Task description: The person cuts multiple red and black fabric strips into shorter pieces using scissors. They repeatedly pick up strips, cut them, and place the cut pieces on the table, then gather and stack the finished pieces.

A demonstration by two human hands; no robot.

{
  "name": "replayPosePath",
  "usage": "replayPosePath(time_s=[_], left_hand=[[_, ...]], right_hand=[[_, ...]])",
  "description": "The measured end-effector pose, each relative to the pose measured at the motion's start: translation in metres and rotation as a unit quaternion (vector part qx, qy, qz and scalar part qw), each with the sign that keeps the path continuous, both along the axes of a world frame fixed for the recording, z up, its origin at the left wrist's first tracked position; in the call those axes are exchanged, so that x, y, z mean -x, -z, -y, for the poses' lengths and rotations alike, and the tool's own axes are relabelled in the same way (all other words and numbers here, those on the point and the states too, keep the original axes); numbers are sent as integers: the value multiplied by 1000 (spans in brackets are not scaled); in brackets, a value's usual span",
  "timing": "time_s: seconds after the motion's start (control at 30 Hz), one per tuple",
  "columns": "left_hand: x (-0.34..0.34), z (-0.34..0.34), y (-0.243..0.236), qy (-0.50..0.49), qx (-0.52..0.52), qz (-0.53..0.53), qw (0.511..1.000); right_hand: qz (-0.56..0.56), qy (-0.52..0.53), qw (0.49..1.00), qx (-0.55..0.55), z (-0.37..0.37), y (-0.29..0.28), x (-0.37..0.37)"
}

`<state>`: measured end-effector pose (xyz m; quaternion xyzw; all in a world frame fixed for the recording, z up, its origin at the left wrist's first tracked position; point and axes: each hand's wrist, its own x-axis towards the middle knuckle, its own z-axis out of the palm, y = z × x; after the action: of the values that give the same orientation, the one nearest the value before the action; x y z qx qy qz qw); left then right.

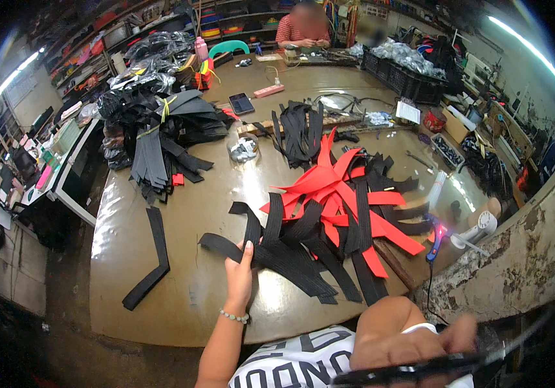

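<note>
Cluttered shelves line the back of a workshop in the head view, and a wide brown counter fills the middle. Red straps lie fanned out on it and serve as the landmark.

Black webbing straps lie against and partly over the red straps, spreading toward the near edge of the counter. The left hand, with a beaded bracelet at its wrist, is nearer the person than the red straps and to their left; its thumb and fingers are clamped on one curled black strap of that group. The right hand is nearer the person than the red straps and to their right, off the counter and blurred. A dark, long shape crosses just below it; whether the fingers are closed on it, I cannot tell.

Well left of the red straps, a bent black strap lies by itself. Farther back on that side stand a big pile of black strips, a round clear container and a smartphone. Just behind the red straps is another black bundle. To their right rests a blue glue gun with a glowing light. Far beyond them, a person in a red striped shirt is at the opposite edge.
</note>
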<state>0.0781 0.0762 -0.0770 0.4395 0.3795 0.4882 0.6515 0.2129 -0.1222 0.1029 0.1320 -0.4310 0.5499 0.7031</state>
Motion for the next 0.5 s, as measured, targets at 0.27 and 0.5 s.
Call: replayPosePath(time_s=[0.27, 0.5], left_hand=[[-3, 17, -6, -28, -113, -123, 986], [-9, 22, -7, -16, -133, -191, 972]], right_hand=[[-178, 99, 885, -419, -18, -11, -1], [61, 42, 953, -293, -10, 7, -40]])
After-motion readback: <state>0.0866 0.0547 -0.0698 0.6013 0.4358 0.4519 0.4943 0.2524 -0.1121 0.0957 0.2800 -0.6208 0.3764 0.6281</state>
